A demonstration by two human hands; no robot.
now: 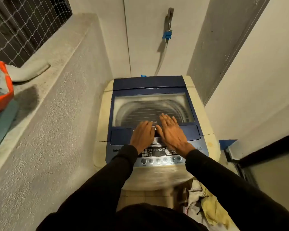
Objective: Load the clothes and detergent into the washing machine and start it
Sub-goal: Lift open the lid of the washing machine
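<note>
Black sleeves lead to both hands at the front edge of the lid (pixel 153 105): left hand (pixel 143 135) with fingers curled at the handle, though whether it grips cannot be told; right hand (pixel 171 131) flat, fingers spread, holding nothing. The washer (pixel 205 129) is closed, so opening appears to be the step; next, lift the lid. Clothes (pixel 200 200) lie on the floor at its right front, partly cut off. No detergent is identifiable; panel (pixel 158 155) labels are unreadable.

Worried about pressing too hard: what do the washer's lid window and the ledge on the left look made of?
Lid window: probably clear plastic or glass; the drum shows through, hazy. Ledge: likely rough, matte cement plaster, grainy and stained.
</note>
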